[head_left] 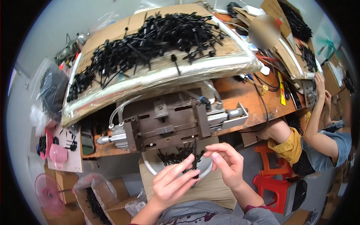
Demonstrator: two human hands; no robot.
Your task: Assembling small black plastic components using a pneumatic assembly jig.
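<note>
Cable ties (194, 162): thin, black, bunched between hands.

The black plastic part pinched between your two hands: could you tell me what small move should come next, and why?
Probably lift the black plastic part up toward the metal fixture just above. The left hand and right hand both pinch it over the bowl of similar pieces on the lap, directly below the fixture's front face. Which slot it fits cannot be told.
</note>
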